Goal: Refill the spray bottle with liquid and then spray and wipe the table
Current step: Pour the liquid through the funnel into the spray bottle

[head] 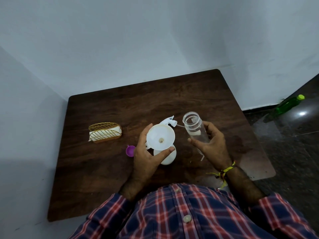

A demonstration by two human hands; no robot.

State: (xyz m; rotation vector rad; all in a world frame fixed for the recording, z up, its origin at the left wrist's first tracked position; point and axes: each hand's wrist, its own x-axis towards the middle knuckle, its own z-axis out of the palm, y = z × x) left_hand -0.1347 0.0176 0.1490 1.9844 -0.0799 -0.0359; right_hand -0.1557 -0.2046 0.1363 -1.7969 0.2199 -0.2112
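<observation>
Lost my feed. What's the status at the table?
Left hand holds funnel. Right hand holds bottle, open, tilted. Spray head off, on table. Nothing in the way.

It looked like a plain room in a home or a small office, pushed into a bare corner. Two pale blue-white painted walls (155, 40) met behind a small dark wood-grain table (107, 178) with rounded corners. The floor (293, 144) was dark speckled stone with a black skirting strip along the wall. A green bottle (288, 105) with a yellow-green cap stood on that floor, and a gold wire napkin holder (105, 132) sat on the table.
</observation>
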